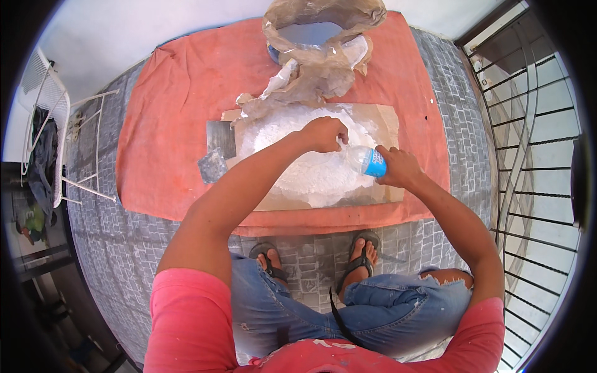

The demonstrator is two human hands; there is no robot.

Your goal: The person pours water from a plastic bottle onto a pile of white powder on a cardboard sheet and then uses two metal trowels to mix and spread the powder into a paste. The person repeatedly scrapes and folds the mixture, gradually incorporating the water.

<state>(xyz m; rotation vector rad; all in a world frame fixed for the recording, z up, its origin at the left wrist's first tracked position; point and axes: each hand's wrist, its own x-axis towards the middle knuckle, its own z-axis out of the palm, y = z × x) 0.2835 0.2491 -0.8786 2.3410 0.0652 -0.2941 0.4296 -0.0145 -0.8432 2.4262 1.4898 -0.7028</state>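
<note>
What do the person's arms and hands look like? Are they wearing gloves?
No gloves! The left hand and right hand are both bare. The left sleeve and right sleeve are short and pinkish red, ending on the upper arms, so the forearms are bare too. I can't see a watch or bracelet.

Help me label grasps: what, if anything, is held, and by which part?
Right hand: blue-labelled plastic bottle, by its base end. Left hand: near its mouth; grip unclear.

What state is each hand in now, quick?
Left hand: closed, beside a clear, blue-labelled plastic bottle; whether the hand grips anything cannot be told.
Right hand: closed, holding that bottle.
</note>
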